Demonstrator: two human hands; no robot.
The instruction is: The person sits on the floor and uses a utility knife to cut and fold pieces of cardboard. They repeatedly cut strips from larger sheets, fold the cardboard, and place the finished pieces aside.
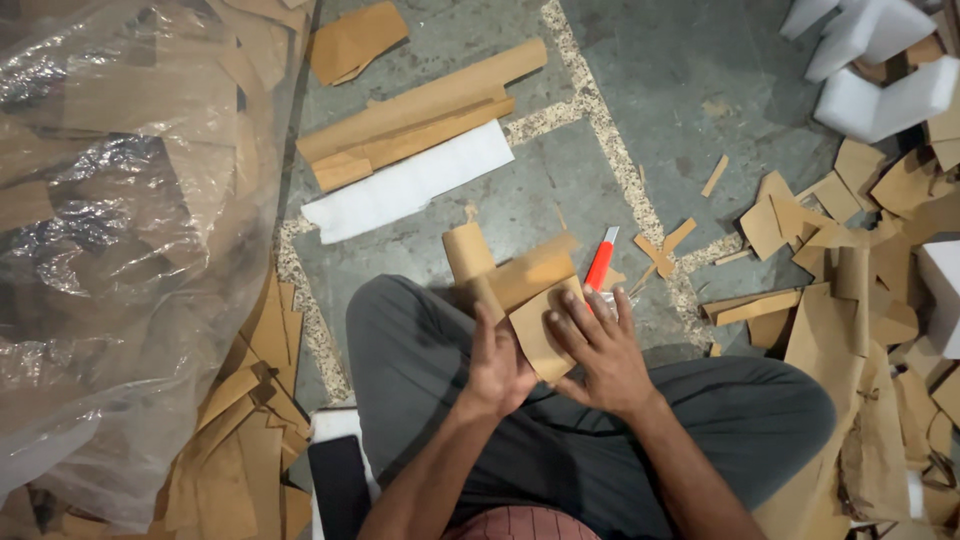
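The grey stone floor (560,190) under me is strewn with brown paper scraps. I sit cross-legged, and the folded brown paper piece (530,300) rests above my knee. My left hand (497,370) grips its lower left edge, fingers curled round it. My right hand (603,348) lies flat on its right side, fingers spread. Just right of the piece lies a red-handled cutter (601,259). Beyond the piece sit long cardboard strips (420,110) and a white foam sheet (410,185). Far left of it bulges a clear plastic bag (120,250); white foam blocks (880,70) lie far right.
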